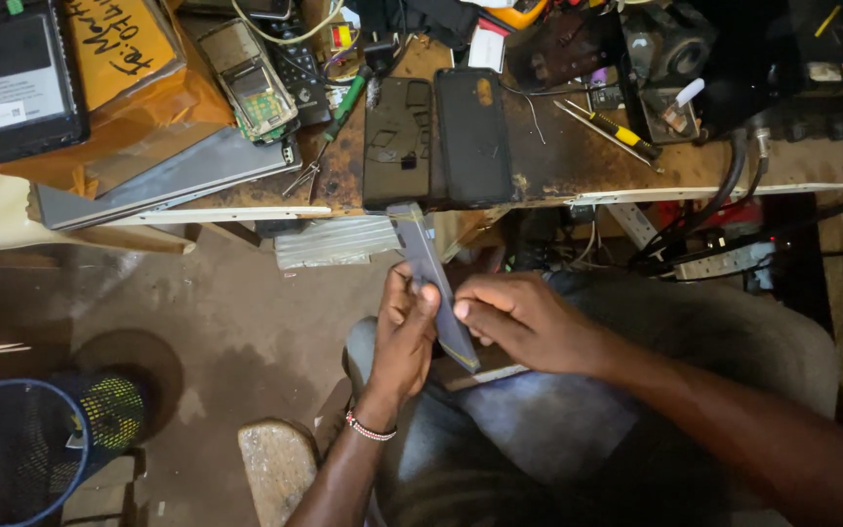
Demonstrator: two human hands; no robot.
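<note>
Grey phone panel [431, 283]: pinched edgewise between left hand [404, 337] and right hand [519, 320]; loose pinch risks drop onto lap.

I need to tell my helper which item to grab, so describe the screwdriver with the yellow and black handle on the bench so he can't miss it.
Start at the stained wooden workbench and go to its right part, just right of the two flat black phone-shaped slabs lying side by side. There lies the slim yellow-and-black-handled screwdriver, slanting down to the right. The other screwdriver, left of the slabs, has a green handle.
</note>
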